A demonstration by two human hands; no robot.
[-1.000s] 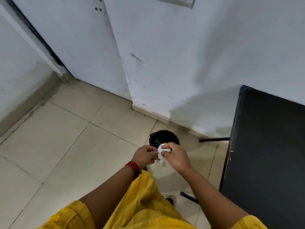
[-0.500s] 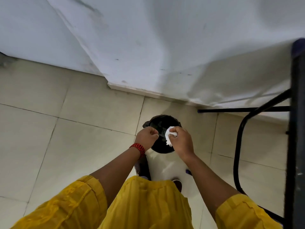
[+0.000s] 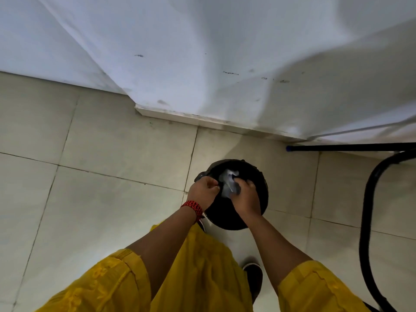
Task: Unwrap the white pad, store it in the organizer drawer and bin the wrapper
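Note:
A round black bin (image 3: 262,192) stands on the tiled floor close to the wall. Both my hands hover over its mouth. My right hand (image 3: 246,197) is closed around a crumpled white wrapper (image 3: 228,181), which is blurred and sticks out above my fingers, inside the bin's outline. My left hand (image 3: 202,191), with a red beaded band at the wrist, is curled at the bin's left rim; its fingertips sit beside the wrapper, and I cannot tell whether they touch it. The white pad and the organizer drawer are out of view.
A white wall with a skirting ledge (image 3: 202,118) runs behind the bin. A black metal table frame (image 3: 369,199) curves down at the right, with a bar (image 3: 349,147) along the wall. My yellow clothing and a dark shoe (image 3: 253,278) fill the bottom.
My view has tilted further down and closer to the bin. Both hands have dropped lower over its opening, still with the wrapper in my right hand.

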